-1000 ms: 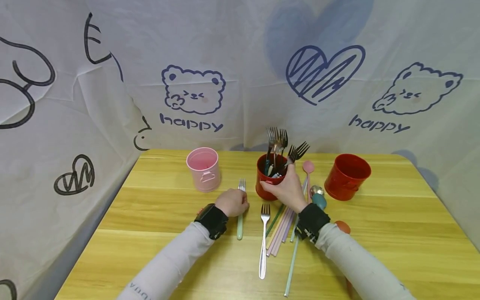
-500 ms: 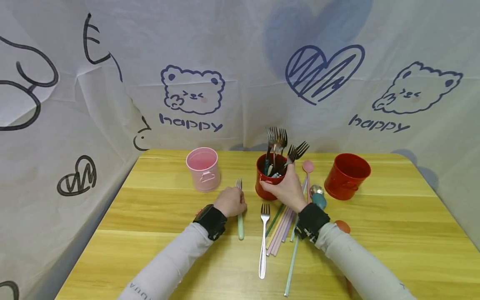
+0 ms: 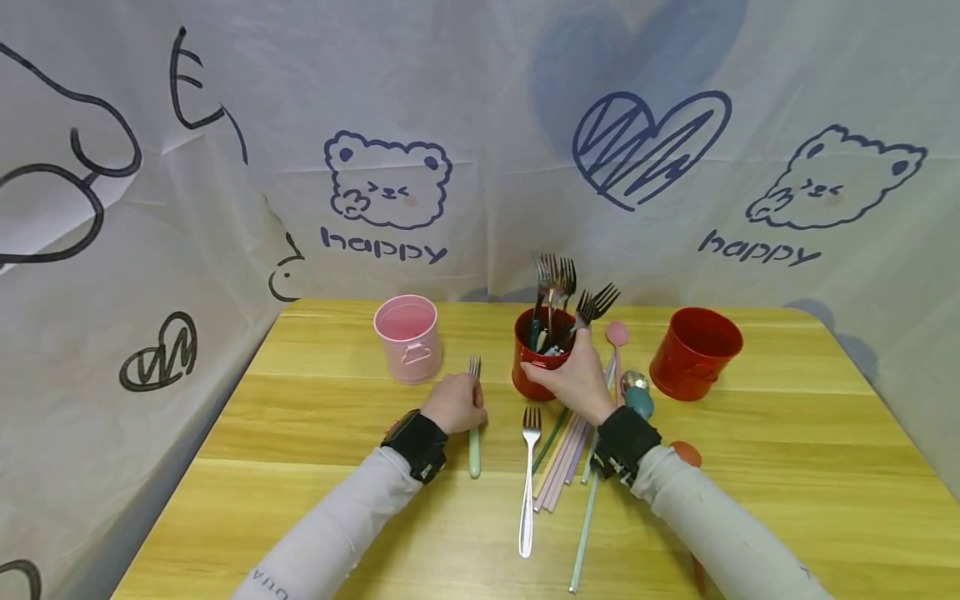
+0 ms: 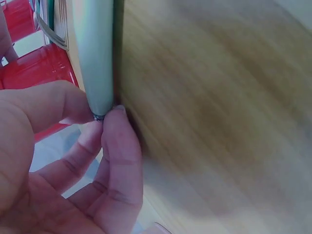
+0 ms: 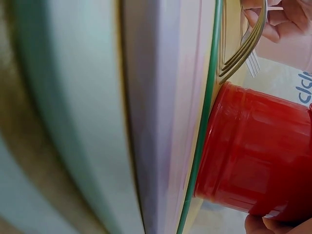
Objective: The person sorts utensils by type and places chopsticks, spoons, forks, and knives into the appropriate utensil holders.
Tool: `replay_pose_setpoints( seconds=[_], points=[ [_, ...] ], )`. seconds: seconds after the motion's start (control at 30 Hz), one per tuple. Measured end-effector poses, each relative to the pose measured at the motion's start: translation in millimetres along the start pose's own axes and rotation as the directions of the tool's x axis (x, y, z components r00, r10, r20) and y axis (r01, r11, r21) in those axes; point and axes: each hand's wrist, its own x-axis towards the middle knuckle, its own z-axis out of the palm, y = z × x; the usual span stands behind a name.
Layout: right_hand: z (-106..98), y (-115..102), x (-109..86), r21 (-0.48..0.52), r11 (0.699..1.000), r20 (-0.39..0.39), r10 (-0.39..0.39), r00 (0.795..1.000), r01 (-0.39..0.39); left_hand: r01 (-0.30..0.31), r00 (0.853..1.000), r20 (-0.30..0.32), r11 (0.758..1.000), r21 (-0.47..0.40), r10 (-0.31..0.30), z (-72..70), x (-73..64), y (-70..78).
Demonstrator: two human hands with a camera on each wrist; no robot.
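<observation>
My left hand pinches a fork with a pale green handle at its neck; thumb and fingertips meet where the handle ends. Its tines point away, just right of the pink bucket. With the right hand I hold the side of the middle red bucket, thumb at the front near its small handle. Several forks stand tines-up in that bucket, two of them leaning right over my hand. A plain silver fork lies on the table between my arms.
Thin pastel sticks lie in a bunch beneath my right wrist. Beside them are a pink spoon, a teal spoon and an orange one. The pink bucket stands back left, another red bucket at right.
My left hand has shifted slightly left with the green-handled fork, toward the pink bucket's side. The right hand and the red bucket have stayed in place.
</observation>
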Motion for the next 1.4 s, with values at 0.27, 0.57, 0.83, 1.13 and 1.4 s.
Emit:
replay_pose_setpoints(
  seconds=[0.27,0.57,0.83,1.13,1.4],
  points=[
    [-0.7,0.8,0.1,0.015,0.999,0.000,-0.031,1.000,0.031,0.032,0.998,-0.064,0.999,0.029,-0.030,-0.1,-2.4,2.6],
    [-0.6,1.0,0.0,-0.002,1.000,0.004,-0.023,1.000,0.023,0.154,0.987,-0.043,0.988,-0.022,-0.154,-1.3,0.2,2.7],
    [-0.4,1.7,0.3,0.003,1.000,0.006,-0.026,1.000,0.026,0.160,0.987,-0.021,0.984,-0.081,-0.162,-3.6,0.9,-0.9],
    [0.1,1.4,0.2,-0.001,1.000,0.008,-0.015,1.000,0.015,0.178,0.984,0.000,0.972,-0.156,-0.180,-5.7,-0.6,-4.7],
    [-0.3,2.6,0.0,0.015,1.000,0.006,-0.025,1.000,0.025,0.182,0.983,0.054,0.921,-0.345,-0.174,-5.6,-0.3,-11.1]
  ],
)
